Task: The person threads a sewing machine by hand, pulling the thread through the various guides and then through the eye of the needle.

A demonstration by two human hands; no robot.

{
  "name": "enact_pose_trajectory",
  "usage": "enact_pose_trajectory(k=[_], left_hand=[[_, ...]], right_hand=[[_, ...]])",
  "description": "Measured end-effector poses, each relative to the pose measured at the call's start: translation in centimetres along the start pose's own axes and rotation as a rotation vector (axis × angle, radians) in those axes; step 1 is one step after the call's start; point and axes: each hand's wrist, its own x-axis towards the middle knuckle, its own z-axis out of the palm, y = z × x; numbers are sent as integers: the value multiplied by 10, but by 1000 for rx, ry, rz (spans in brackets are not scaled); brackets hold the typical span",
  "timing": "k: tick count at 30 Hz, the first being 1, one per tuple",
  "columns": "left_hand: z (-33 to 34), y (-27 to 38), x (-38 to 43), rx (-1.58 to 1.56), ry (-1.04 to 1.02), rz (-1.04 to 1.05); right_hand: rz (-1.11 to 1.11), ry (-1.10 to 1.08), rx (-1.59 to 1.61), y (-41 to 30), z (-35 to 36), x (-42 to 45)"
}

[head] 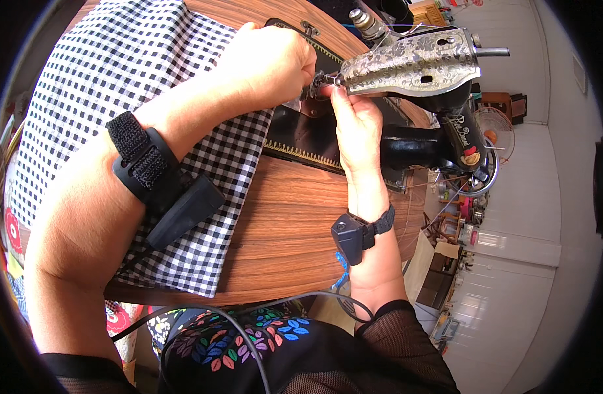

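A black sewing machine (410, 138) with an engraved metal faceplate (410, 61) stands in front of me. My left hand (282, 64) is curled close to the presser foot (317, 86), its knuckles up; whatever its fingers may hold is hidden. From the other side, my right hand (355, 115) has thumb and forefinger together at the lower end of the needle bar (337, 80). Whether a thread or a small part lies between those fingertips is too small to tell. Black-and-white gingham cloth (183, 261) lies beneath my left forearm, its edge beside the machine bed (301, 133).
The machine is set in a wood-grain table (286, 221). Its handwheel (493, 172) is at the right. A black cable (222, 315) loops from my wrist-worn devices across my lap. Farther off are a fan (496, 133) and a dark cabinet (437, 280).
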Motion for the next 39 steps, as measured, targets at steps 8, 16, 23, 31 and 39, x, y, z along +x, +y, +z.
enact_pose_trajectory(k=[8,16,23,31,39], left_hand=[[1,1,0,28,11,4],[1,3,1,16,-32,-8],[0,3,1,4,-21,4],[0,-2,0,-26,35,21],[1,-1,-1,-40,33,-1]], right_hand=[[-16,11,-7,2,1,1],[-19,15,-4,4,-1,1],[-19,29,28,3,1,1],[44,-9,26,-6,3,-2],[34,-6,51,-2,2,-2]])
